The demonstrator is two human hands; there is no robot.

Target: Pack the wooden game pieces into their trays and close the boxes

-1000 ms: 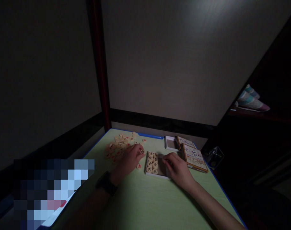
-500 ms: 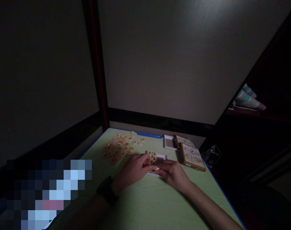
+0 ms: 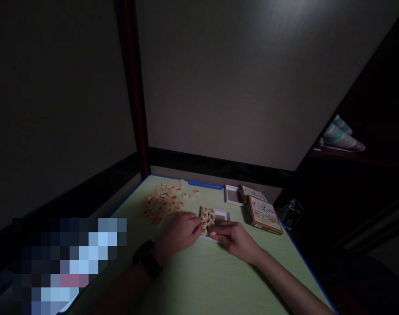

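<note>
A shallow white box (image 3: 226, 214) lies on the green table, its left part filled with rows of round Chinese chess pieces (image 3: 205, 215) marked in black. My right hand (image 3: 235, 238) reaches over the box's near side, thumb and fingers closed on a pale Chinese chess piece (image 3: 213, 235) beside the near row. At the box's left edge, my left hand (image 3: 183, 229), with a dark watch on the wrist, has its fingers curled; what they grip, if anything, is hidden. Left of it spreads a loose heap of pieces (image 3: 165, 199), several marked in red.
An open white tray (image 3: 234, 203) and two printed boxes, one nearer (image 3: 265, 214) and one behind (image 3: 252, 192), stand at the right back of the table. A wall rises behind the table (image 3: 199, 280). A clear, shiny container (image 3: 292, 212) is beyond the right edge.
My left hand has drawn back left, away from the piece between both hands. My right hand has brought that piece down into the box's near end, and more black-marked pieces now show.
</note>
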